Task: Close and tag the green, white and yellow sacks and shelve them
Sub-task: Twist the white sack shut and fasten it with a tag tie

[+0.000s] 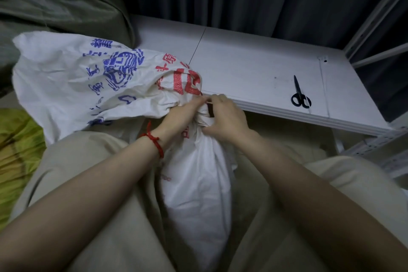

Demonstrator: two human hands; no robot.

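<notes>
A white sack (pixel 196 179) with blue and red print stands between my knees, its loose top spread out to the left. My left hand (pixel 183 112) grips the gathered neck of the sack. My right hand (pixel 225 117) is wrapped round the same neck from the right and pinches a thin pale tie at the bunched cloth. A green sack (pixel 55 6) lies at the back left. A yellow sack (pixel 15 150) shows at the left edge.
Black scissors (pixel 300 97) lie on the white table (pixel 254 68) in front of me. A white metal shelf frame (pixel 375 28) stands at the right. Dark curtains hang behind the table.
</notes>
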